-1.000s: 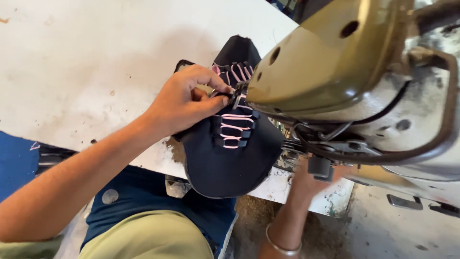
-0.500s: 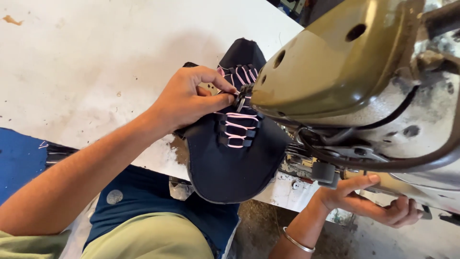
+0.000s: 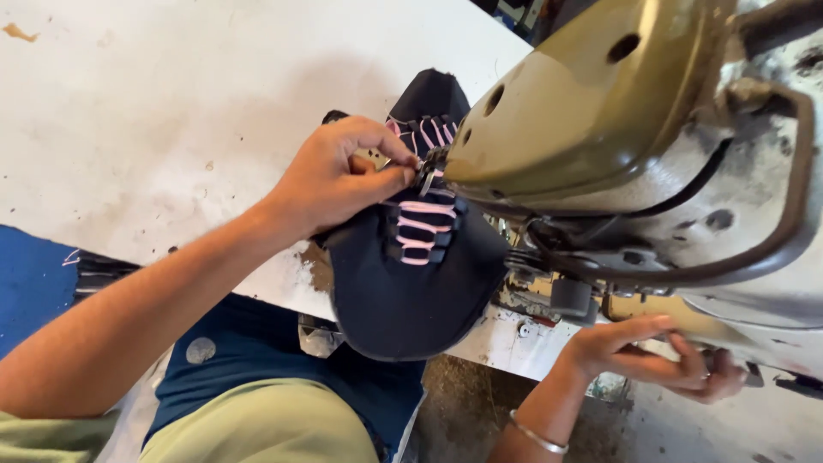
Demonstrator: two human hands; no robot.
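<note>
Two hands at work: both mine, one above the counter (image 3: 171, 103), one below its edge.
Left hand (image 3: 339, 176): clenched in a pinch on the laced front of the dark shoe upper (image 3: 411, 291), fingertips right at the needle end of the machine; same grip as half a second ago, only pushed a touch nearer the head.
Right hand (image 3: 651, 356): fingers spread loose under the machine's underside, touching or nearly touching the metal there; I cannot tell if it grips anything. A second ago only my wrist showed below the counter edge; since then the whole hand has swung out to the right and come up under the machine.
Shoe upper: lying half on the white counter, toe end hanging over the near edge toward my lap, pink laces (image 3: 420, 231) facing up, lace section tucked beneath the olive sewing machine head (image 3: 591, 111). It has hardly shifted between the pictures.
Bangle (image 3: 536, 433): thin metal band on my right wrist, now in plain view.
What the change means: as I judge it, the piece is held fixed under the needle while my free hand has gone to the machine.
Blue cloth (image 3: 34, 283): at the far left edge, untouched.
</note>
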